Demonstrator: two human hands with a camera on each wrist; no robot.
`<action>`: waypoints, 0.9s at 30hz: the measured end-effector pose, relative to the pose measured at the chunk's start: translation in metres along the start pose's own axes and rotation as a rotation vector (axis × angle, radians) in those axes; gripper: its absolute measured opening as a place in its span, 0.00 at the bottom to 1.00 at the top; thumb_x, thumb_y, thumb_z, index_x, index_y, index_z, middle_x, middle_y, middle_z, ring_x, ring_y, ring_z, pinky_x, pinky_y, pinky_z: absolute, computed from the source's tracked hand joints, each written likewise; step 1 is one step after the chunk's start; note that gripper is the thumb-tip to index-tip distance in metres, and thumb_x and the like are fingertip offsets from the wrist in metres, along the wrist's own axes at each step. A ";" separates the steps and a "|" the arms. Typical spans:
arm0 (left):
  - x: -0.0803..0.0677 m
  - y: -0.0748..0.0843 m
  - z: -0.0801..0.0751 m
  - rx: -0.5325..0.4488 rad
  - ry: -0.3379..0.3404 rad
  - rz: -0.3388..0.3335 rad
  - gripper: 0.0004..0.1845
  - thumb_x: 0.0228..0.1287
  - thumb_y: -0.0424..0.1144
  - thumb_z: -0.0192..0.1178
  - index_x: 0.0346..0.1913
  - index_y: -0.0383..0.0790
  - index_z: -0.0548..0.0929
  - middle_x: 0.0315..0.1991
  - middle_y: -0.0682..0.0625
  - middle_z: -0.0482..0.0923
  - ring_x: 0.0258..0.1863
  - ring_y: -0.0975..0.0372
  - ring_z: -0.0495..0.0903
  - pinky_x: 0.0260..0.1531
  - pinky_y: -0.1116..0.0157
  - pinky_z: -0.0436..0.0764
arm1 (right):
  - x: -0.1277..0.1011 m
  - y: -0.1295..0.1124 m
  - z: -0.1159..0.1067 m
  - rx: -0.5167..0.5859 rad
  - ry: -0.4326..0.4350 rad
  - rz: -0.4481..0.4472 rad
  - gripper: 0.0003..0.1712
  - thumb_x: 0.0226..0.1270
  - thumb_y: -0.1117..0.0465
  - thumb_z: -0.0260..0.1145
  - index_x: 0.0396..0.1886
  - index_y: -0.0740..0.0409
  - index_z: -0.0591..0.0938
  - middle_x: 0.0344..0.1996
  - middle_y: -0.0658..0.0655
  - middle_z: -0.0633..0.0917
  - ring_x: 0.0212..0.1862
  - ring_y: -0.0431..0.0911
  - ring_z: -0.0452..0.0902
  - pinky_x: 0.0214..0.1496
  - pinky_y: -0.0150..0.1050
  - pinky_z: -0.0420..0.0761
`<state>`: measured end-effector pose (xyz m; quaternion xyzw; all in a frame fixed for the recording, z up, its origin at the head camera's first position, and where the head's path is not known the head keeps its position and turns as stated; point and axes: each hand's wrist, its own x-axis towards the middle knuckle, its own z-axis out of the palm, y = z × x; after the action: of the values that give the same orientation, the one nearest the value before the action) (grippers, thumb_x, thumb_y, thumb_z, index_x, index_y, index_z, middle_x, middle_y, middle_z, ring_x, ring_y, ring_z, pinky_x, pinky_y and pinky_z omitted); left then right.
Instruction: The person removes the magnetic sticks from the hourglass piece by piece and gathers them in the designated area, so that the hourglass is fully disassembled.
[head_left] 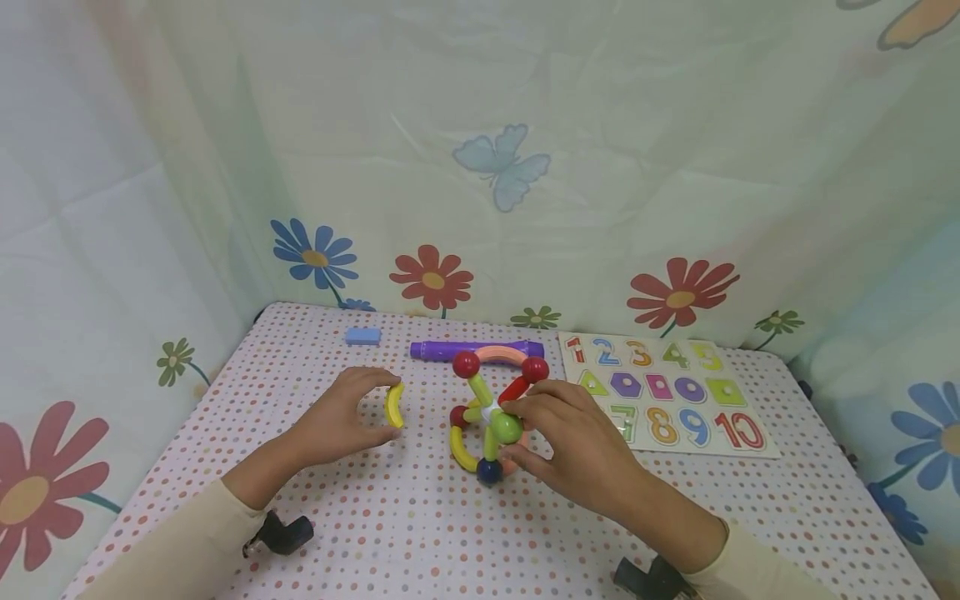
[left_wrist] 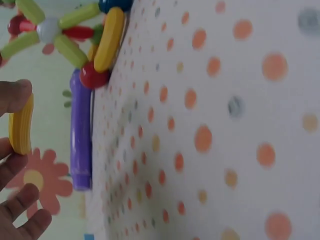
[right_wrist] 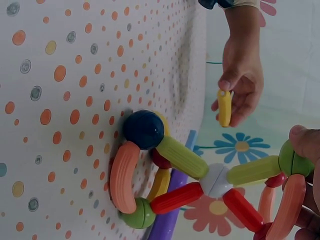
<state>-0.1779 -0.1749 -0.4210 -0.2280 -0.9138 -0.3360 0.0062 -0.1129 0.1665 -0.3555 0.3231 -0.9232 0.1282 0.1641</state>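
My left hand [head_left: 335, 422] pinches a short curved yellow rod [head_left: 393, 406] between thumb and fingertips, left of a magnetic ball-and-rod structure and apart from it. The left wrist view shows the ribbed side of this yellow rod [left_wrist: 21, 125]. With its fingertips, my right hand [head_left: 588, 446] holds a green ball [head_left: 507, 428] on the upper right of the structure. Green and red rods spread from a white centre ball [right_wrist: 216, 180]; a dark blue ball [right_wrist: 143, 130] and a curved peach rod [right_wrist: 124, 177] are at its base, near the tabletop.
A purple tube [head_left: 442, 351] lies behind the structure, with a small blue block [head_left: 363, 336] to its left. At the right is a board [head_left: 637, 392] of numbers and shapes. A flower-printed curtain [head_left: 360, 167] rises behind the dotted tabletop [head_left: 375, 533].
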 end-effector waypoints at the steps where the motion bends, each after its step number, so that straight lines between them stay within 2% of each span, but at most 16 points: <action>1: 0.000 -0.004 -0.001 -0.004 -0.003 -0.005 0.37 0.51 0.45 0.81 0.65 0.48 0.79 0.67 0.50 0.73 0.70 0.51 0.65 0.65 0.42 0.70 | 0.000 0.000 0.000 0.001 0.003 0.001 0.34 0.52 0.43 0.83 0.57 0.50 0.85 0.48 0.45 0.87 0.62 0.47 0.72 0.66 0.49 0.72; 8: -0.001 -0.030 -0.003 0.002 -0.017 -0.064 0.37 0.52 0.44 0.81 0.66 0.46 0.78 0.67 0.48 0.74 0.70 0.47 0.66 0.66 0.41 0.69 | -0.001 0.000 0.003 0.002 0.020 -0.003 0.34 0.52 0.44 0.83 0.57 0.50 0.84 0.47 0.45 0.87 0.62 0.47 0.72 0.66 0.49 0.71; 16: -0.005 -0.053 -0.005 -0.011 -0.039 -0.086 0.35 0.53 0.45 0.80 0.65 0.48 0.79 0.67 0.46 0.73 0.70 0.45 0.66 0.67 0.39 0.66 | -0.002 0.001 0.004 0.008 0.028 -0.016 0.34 0.52 0.45 0.83 0.57 0.51 0.84 0.47 0.45 0.86 0.62 0.47 0.72 0.65 0.49 0.72; 27: -0.008 -0.070 -0.010 0.030 -0.057 -0.130 0.35 0.52 0.41 0.80 0.64 0.42 0.79 0.66 0.42 0.74 0.69 0.43 0.67 0.68 0.40 0.65 | -0.003 0.001 0.005 0.008 0.035 -0.010 0.34 0.51 0.45 0.84 0.57 0.51 0.84 0.48 0.46 0.87 0.62 0.47 0.72 0.65 0.49 0.72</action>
<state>-0.2018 -0.2307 -0.4575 -0.1778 -0.9314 -0.3154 -0.0381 -0.1125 0.1666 -0.3610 0.3258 -0.9181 0.1367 0.1795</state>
